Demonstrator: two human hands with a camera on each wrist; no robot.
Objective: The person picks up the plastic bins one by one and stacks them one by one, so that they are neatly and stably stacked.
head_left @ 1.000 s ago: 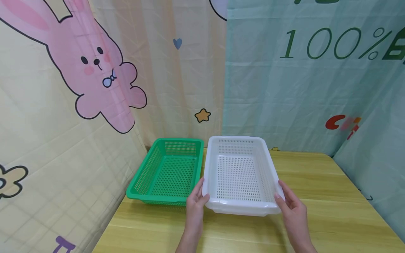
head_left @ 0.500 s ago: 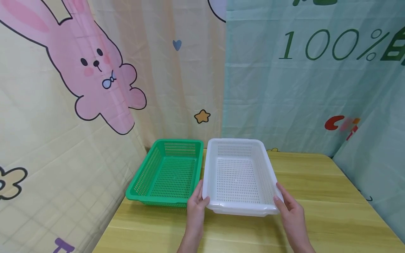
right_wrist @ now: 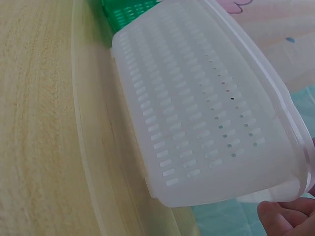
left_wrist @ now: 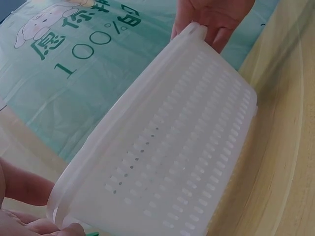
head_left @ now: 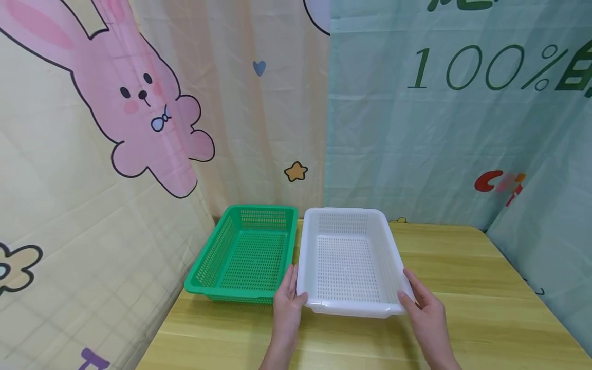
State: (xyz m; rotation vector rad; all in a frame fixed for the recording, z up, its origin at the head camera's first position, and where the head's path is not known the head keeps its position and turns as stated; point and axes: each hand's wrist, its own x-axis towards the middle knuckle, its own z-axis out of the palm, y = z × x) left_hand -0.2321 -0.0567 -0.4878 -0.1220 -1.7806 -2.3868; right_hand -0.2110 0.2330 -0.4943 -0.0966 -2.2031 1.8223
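A white plastic basket [head_left: 349, 270] with slotted walls and floor is held between both hands, its inside bare. My left hand [head_left: 285, 308] grips the near left corner, thumb over the rim and fingers along the outer side. At the near right corner my right hand [head_left: 429, 316] pinches the rim the same way. The wrist views show the basket's slotted near wall [left_wrist: 182, 132] close to the wooden table; whether its base touches the wood I cannot tell. Just left of it sits a green plastic basket [head_left: 252, 257], with nothing in it.
The wooden table [head_left: 462, 277] extends to the right of the white basket and in front of both. Curtains hang behind and at the sides, one printed with a pink rabbit [head_left: 143, 110].
The white basket's far end has come down a little, so it sits lower in view. Both hands keep their hold, the right one slightly further left. The green basket stays put.
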